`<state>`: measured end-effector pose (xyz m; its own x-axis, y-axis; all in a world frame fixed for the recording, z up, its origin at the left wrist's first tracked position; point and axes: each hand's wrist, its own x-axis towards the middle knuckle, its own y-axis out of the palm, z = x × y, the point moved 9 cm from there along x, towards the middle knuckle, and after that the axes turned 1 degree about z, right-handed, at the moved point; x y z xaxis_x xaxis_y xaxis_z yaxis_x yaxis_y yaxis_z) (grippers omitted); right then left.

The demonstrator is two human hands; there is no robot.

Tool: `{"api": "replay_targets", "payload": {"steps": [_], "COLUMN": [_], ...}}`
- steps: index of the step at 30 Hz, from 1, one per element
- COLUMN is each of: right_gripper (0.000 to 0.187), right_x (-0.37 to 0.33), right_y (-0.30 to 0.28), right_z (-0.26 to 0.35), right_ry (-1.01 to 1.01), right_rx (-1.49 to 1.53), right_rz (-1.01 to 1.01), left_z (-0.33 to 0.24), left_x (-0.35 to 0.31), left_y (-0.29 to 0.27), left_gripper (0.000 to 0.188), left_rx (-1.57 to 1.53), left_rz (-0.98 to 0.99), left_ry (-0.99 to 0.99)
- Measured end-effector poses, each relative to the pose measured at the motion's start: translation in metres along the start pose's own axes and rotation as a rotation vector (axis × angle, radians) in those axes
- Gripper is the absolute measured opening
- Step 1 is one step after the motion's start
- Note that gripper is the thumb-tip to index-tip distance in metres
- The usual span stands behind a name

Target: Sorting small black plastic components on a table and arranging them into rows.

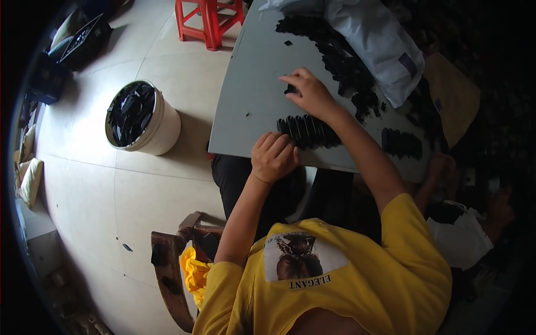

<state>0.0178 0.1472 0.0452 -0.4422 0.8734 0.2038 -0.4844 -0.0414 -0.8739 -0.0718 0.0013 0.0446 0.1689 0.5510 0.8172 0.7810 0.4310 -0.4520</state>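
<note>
A row of thin black pieces (pixel 307 132) stands packed side by side near the table's front edge. My left hand (pixel 273 156) is closed at the left end of this row, over the edge. Its curled fingers hide whatever is in them. Farther back, my right hand (pixel 312 95) pinches a small black piece (pixel 290 89) between thumb and fingers, just above the grey tabletop (pixel 251 95). My right forearm passes over the right end of the row. Loose black pieces (pixel 340 64) lie heaped in a band behind and to the right of that hand.
A white plastic bag (pixel 374 44) lies beside the heap. Another short row of black pieces (pixel 402 143) sits at the right. On the floor to the left stands a white bucket (pixel 162 128) filled with black pieces; a red stool (pixel 209 25) is behind. Another person's hand (pixel 443 166) shows at right.
</note>
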Motion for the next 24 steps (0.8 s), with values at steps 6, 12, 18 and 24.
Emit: {"api": "replay_targets", "payload": {"steps": [6, 12, 18, 24], "right_gripper": [0.023, 0.025, 0.038, 0.027], "right_x": [0.032, 0.061, 0.097, 0.061], "right_y": [0.015, -0.02, 0.019, -0.019], "right_z": [-0.076, -0.104, -0.09, -0.078], "right_ry": [0.08, 0.251, 0.2, 0.138], "right_rx": [-0.107, -0.338, -0.256, -0.297], "right_rz": [-0.045, -0.104, -0.085, -0.12], "left_z": [0.0, -0.001, -0.002, -0.001], "left_x": [0.001, 0.0, -0.003, -0.004], "left_y": [0.002, 0.004, 0.007, 0.005], "left_gripper": [0.004, 0.005, 0.006, 0.008], "left_rx": [0.007, 0.019, 0.054, 0.074], "left_rz": [0.02, 0.053, 0.061, 0.073], "left_ry": [-0.013, -0.023, -0.011, -0.019]}}
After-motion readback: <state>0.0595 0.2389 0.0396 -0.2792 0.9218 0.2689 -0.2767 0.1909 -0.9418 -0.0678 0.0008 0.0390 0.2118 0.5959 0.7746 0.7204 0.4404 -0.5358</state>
